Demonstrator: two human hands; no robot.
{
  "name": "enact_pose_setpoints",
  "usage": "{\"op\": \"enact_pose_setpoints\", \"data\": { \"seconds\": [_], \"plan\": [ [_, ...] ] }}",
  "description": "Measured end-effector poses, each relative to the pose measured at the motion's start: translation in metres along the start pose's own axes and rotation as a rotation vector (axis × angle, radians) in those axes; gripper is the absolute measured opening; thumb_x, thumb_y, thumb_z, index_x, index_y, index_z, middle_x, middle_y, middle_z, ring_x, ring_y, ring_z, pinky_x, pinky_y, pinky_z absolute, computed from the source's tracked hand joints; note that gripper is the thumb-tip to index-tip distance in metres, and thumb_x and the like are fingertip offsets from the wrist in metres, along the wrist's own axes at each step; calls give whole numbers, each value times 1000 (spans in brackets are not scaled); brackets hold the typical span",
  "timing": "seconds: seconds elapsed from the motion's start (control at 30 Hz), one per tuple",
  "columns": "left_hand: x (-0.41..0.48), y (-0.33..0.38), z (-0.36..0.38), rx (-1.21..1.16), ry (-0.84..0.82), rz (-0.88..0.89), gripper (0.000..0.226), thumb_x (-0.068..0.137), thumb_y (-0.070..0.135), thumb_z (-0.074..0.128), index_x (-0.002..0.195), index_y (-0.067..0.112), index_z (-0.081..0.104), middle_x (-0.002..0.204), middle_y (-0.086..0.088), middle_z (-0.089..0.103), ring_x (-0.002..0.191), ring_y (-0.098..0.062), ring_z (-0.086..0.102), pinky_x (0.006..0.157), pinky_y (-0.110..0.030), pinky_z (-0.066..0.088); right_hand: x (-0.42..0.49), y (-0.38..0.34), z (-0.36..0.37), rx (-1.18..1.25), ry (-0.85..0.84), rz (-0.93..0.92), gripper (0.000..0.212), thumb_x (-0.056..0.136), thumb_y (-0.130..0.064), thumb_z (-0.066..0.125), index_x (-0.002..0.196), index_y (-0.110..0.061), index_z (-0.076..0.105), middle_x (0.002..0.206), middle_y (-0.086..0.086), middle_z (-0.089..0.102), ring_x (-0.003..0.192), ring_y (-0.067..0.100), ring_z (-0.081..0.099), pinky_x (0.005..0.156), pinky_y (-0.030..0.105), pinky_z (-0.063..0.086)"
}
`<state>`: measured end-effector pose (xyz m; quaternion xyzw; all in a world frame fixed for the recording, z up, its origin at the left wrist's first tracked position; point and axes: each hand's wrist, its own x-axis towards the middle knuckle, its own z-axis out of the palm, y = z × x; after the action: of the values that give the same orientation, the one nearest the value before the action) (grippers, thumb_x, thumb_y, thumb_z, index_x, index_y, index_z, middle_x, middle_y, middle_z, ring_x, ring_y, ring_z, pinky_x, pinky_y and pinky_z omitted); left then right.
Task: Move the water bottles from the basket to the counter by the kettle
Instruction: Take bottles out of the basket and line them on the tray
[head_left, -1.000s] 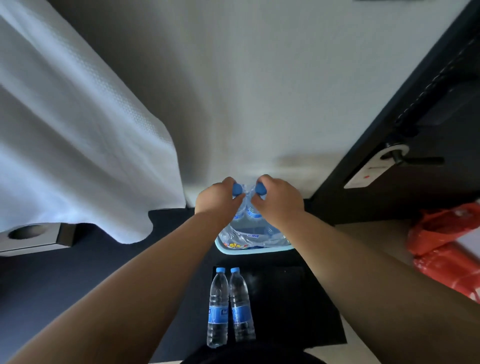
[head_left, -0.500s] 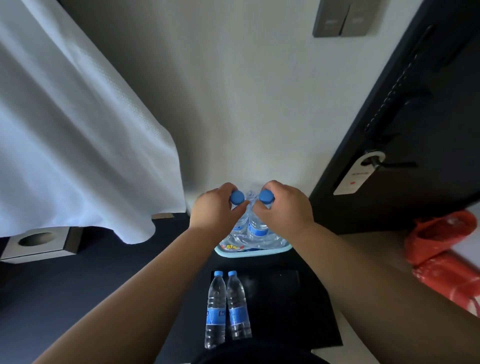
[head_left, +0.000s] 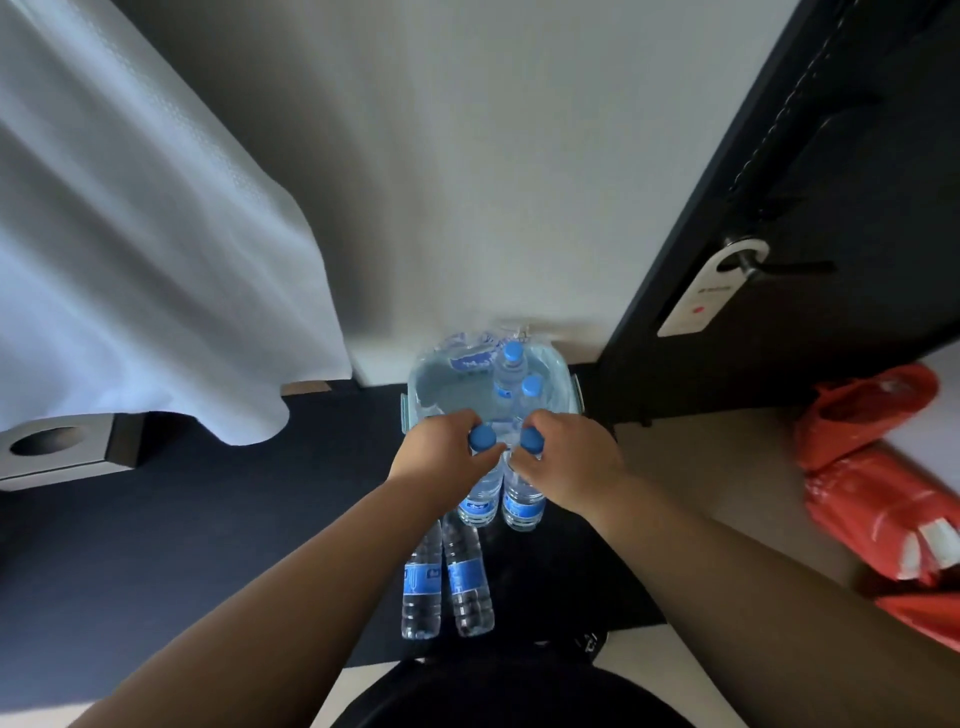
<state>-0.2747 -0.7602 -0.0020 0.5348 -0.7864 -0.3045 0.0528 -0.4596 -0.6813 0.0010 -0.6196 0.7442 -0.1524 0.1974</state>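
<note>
Our left hand (head_left: 441, 449) and right hand (head_left: 569, 462) each pinch a bottle (head_left: 480, 501) neck, fingers (head_left: 465, 420) curled, over the basket (head_left: 422, 382) near rim, likely carrying two per trip.

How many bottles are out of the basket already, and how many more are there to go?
Two bottles already sit side by side on the dark surface near the person. The left hand and the right hand each grip one more bottle by its neck, just in front of the basket. At least two blue-capped bottles are inside it. No kettle is in view.
</note>
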Motion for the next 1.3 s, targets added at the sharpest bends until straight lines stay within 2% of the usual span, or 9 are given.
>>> {"op": "enact_pose_setpoints", "data": {
  "seconds": [0.17,0.33,0.47,0.6,0.77,0.97,1.1,1.2,1.3],
  "plan": [
    [-8,-12,37,-31,-104,-98,28,80,56,70,83,29,61,72,10,63,68,-12,62,55,-25,44,-14,21,30,14,-163,60,24,86,-50,59,95,-28,59,79,-7,60,73,18,59,65,36,51],
    [-6,-25,79,-32,-216,-211,29,81,57,71,87,30,63,76,10,64,68,-16,65,55,-29,53,-21,44,66,16,-325,129,24,89,-46,60,100,-25,61,83,-4,63,77,20,61,67,38,53],
    [1,-31,109,7,-320,-252,31,85,55,71,96,26,65,83,5,66,70,-19,68,69,-39,63,-30,62,96,25,-402,191,22,90,-45,61,99,-24,60,84,-4,62,77,20,60,63,35,50],
    [5,-39,132,75,-316,-282,34,86,57,69,96,25,66,87,4,67,77,-19,68,69,-33,57,-38,74,122,82,-419,259,20,90,-41,62,92,-22,62,82,-3,63,75,20,62,64,35,52],
    [21,-56,140,224,-445,-222,47,88,63,64,95,17,68,83,1,62,86,-23,65,66,-33,47,-33,78,145,129,-448,293,22,91,-41,61,105,-25,65,87,-6,63,78,17,63,64,32,49],
    [20,-77,162,249,-434,-316,48,92,66,57,98,18,60,83,1,60,78,-22,61,67,-34,47,-3,78,161,42,-538,311,20,94,-41,56,105,-25,61,89,-4,64,83,19,64,63,32,45],
    [26,-83,178,294,-476,-310,28,98,44,53,101,18,62,92,1,66,85,-22,64,75,-35,42,8,80,176,-89,-550,378,28,98,-41,46,116,-22,57,93,1,61,83,23,61,62,34,46],
    [25,-87,189,382,-612,-223,23,99,18,51,116,14,65,115,-6,69,103,-28,68,83,-41,56,9,86,187,-143,-597,418,37,103,-45,41,129,-21,49,100,7,64,88,27,65,66,38,52],
    [22,-89,193,375,-631,-175,26,100,24,49,120,16,64,118,-7,67,106,-29,67,88,-49,59,9,89,194,-201,-672,484,49,103,-42,45,145,-18,36,107,11,65,93,30,66,69,42,54]
  ]
}}
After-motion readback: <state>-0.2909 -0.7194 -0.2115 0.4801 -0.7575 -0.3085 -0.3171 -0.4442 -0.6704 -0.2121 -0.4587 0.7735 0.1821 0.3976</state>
